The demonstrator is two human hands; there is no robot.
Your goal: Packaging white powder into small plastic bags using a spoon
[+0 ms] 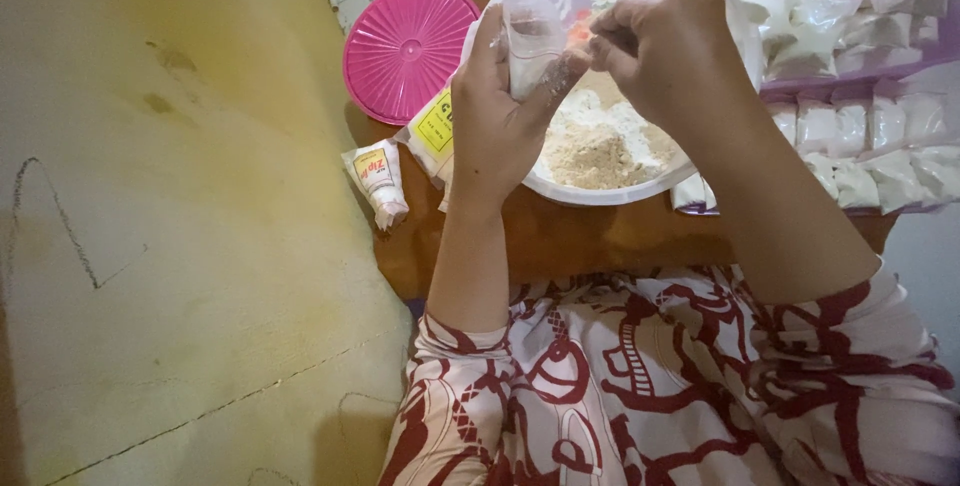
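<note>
My left hand holds a small clear plastic bag with white powder in it, upright over a large white bowl. My right hand pinches at the bag's open top with its fingers closed; what it holds there is hidden. The bowl contains a heap of white and beige powder. Both hands sit above the bowl's left half.
A pink round lid lies left of the bowl. Two small printed packets lie near it on a low brown table. Several filled white powder bags are stacked in a tray at the right. Yellowish floor spreads left.
</note>
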